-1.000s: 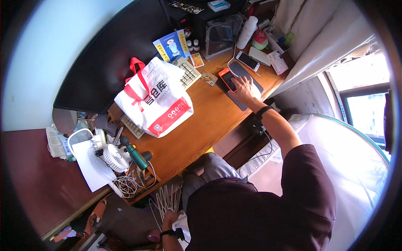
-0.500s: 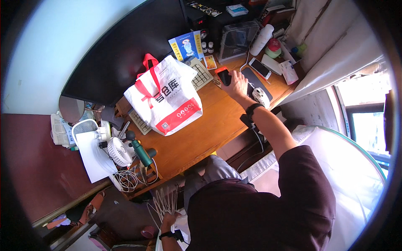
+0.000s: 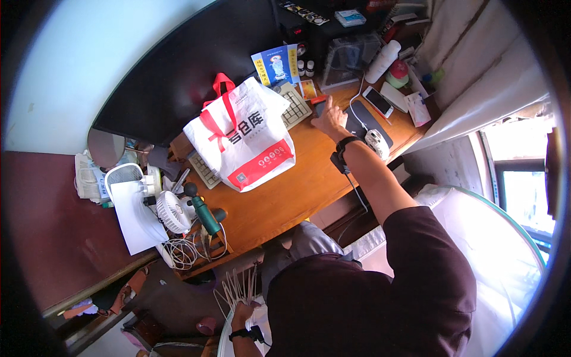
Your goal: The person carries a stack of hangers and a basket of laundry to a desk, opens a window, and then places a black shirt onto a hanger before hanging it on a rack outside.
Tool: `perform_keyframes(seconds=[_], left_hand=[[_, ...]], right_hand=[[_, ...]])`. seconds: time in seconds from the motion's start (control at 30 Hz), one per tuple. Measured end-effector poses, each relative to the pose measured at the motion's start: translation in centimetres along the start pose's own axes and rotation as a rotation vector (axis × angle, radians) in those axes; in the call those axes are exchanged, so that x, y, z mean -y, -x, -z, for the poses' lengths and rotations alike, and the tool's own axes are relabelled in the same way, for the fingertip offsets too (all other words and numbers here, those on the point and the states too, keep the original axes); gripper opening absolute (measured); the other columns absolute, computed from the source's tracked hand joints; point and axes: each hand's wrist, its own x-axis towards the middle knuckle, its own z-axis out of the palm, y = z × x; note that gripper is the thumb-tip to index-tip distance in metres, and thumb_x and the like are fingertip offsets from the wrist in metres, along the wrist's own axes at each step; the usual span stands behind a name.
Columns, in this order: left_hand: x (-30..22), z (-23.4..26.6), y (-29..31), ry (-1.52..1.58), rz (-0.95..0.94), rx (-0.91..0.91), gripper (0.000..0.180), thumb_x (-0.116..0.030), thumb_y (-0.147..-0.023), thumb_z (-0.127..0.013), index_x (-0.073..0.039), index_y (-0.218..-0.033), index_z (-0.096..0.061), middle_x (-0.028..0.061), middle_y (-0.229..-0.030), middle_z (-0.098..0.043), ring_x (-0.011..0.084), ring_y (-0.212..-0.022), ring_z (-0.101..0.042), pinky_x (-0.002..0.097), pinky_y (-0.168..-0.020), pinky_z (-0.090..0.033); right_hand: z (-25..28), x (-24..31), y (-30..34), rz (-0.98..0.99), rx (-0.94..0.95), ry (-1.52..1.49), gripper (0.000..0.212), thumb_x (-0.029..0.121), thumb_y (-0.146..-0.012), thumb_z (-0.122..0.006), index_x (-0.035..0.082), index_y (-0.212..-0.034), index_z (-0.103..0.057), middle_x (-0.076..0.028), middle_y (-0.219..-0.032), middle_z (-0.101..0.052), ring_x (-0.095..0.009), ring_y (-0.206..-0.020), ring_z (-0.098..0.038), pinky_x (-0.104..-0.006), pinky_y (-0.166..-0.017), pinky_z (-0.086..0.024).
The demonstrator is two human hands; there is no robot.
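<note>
White fan (image 3: 172,212) beside a green massage gun (image 3: 206,216), white-and-red bag (image 3: 242,135) across a keyboard (image 3: 295,109)

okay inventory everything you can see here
Tote bag: one, white-red, on desk
Keyboard: one, beige, under bag
Monitor: one, black, behind bag
Mouse: one, white, on mousepad
First phone: one, orange, at right grip
Second phone: one, white, right of mousepad
Tall bottle: one, white, desk's right
Round fan: one, white, desk's left
Wires: several, whitish, in left grip
Other clutter: uncounted, mixed, around desk
Right grip: one, bare, over mousepad
Left grip: one, bare, near bottom
</note>
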Motion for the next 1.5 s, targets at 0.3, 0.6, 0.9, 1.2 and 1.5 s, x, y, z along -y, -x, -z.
perform_keyframes(seconds=[0.3,0.6,0.9,1.2,1.5], left_hand=[[-7.1,4.5,2.5,0.203,0.138,-0.05,0.02,-0.025,-0.086,-0.059,-0.015,-0.087,-0.076,0.0237,-0.088,-0.067,0.0387,-0.088,-0.065,0.0442,-0.078,-0.05],[-3.0,3.9,0.0,0.074,-0.078,0.08,0.019,-0.017,-0.085,-0.058,-0.014,-0.088,-0.077,0.017,-0.093,-0.068,0.0294,-0.089,-0.064,0.0421,-0.077,-0.049],[-3.2,4.8,1.6,0.157,0.03,0.032,0.02,-0.014,-0.084,-0.057,-0.013,-0.089,-0.077,0.0124,-0.082,-0.069,0.0264,-0.077,-0.063,0.039,-0.075,-0.049],[-1.6,4.3,2.1,-0.387,-0.228,-0.009,0.014,-0.013,-0.082,-0.063,-0.01,-0.086,-0.076,0.0078,-0.077,-0.069,0.0208,-0.067,-0.06,0.0369,-0.069,-0.049],[0.2,3.9,-0.3,-0.255,-0.224,0.032,0.03,-0.026,-0.092,-0.055,-0.002,-0.101,-0.07,0.017,-0.075,-0.068,0.0301,-0.069,-0.063,0.042,-0.073,-0.05]], right_hand=[[-0.2,-0.1,0.1,-0.118,-0.016,-0.19,0.093,0.037,-0.069,-0.073,0.004,-0.142,-0.026,-0.02,-0.126,-0.053,-0.035,-0.118,-0.053,-0.0475,-0.094,-0.043],[-0.8,0.2,0.3,-0.109,-0.057,-0.249,0.088,0.035,-0.069,-0.076,0.0,-0.136,-0.031,-0.024,-0.123,-0.05,-0.04,-0.115,-0.051,-0.0444,-0.091,-0.049],[-1.4,-1.1,-3.8,0.247,-0.219,-0.104,0.091,0.028,-0.071,-0.077,0.002,-0.143,-0.028,-0.019,-0.124,-0.049,-0.036,-0.118,-0.049,-0.0428,-0.092,-0.048],[-1.4,0.0,-3.3,0.242,-0.397,-0.154,0.063,0.029,-0.077,-0.071,0.006,-0.13,-0.046,-0.014,-0.122,-0.053,-0.033,-0.114,-0.051,-0.045,-0.089,-0.047],[1.2,-17.5,-3.8,-0.125,-0.614,-0.137,0.045,0.027,-0.079,-0.065,0.012,-0.12,-0.055,-0.015,-0.116,-0.058,-0.033,-0.11,-0.055,-0.049,-0.088,-0.045]])
